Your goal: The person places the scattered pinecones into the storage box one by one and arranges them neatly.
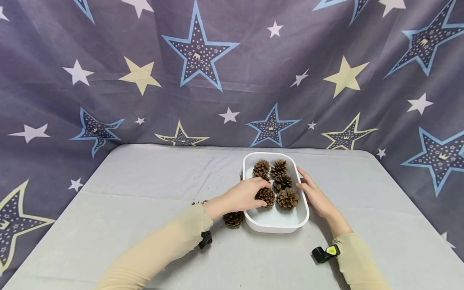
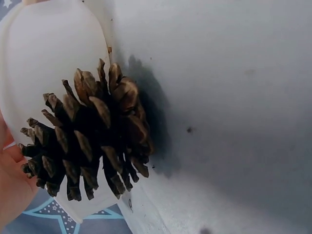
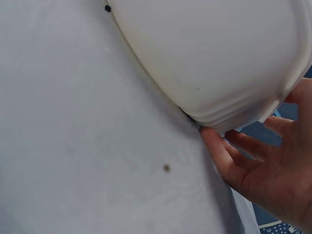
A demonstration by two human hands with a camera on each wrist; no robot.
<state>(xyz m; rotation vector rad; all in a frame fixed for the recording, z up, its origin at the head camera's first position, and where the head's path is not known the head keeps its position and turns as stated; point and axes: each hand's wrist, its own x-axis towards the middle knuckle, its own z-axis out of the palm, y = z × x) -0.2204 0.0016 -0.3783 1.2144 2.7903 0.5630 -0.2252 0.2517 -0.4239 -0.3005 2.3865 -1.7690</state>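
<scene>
A white container (image 1: pixel 277 226) stands on the cloth-covered table with several pine cones (image 1: pixel 287 199) inside. Reaching over its left side, my left hand (image 1: pixel 248 195) grips a brown pine cone (image 1: pixel 266 196) among the others, fingers and thumb around it. My right hand (image 1: pixel 316 197) holds the container's right side, thumb at the rim and fingers against the outer wall. In the right wrist view, fingertips (image 3: pixel 212 136) touch the bottom of that wall. Under my left wrist, outside the container, lies another pine cone (image 1: pixel 233 219), large in the left wrist view (image 2: pixel 92 136).
A further pine cone (image 1: pixel 200 201) is mostly hidden behind my left forearm. Pale grey cloth (image 1: pixel 156 181) covers the table. Behind it hangs a dark curtain (image 1: pixel 232 92) printed with stars. Dark straps with small devices (image 1: pixel 326 253) sit at both wrists.
</scene>
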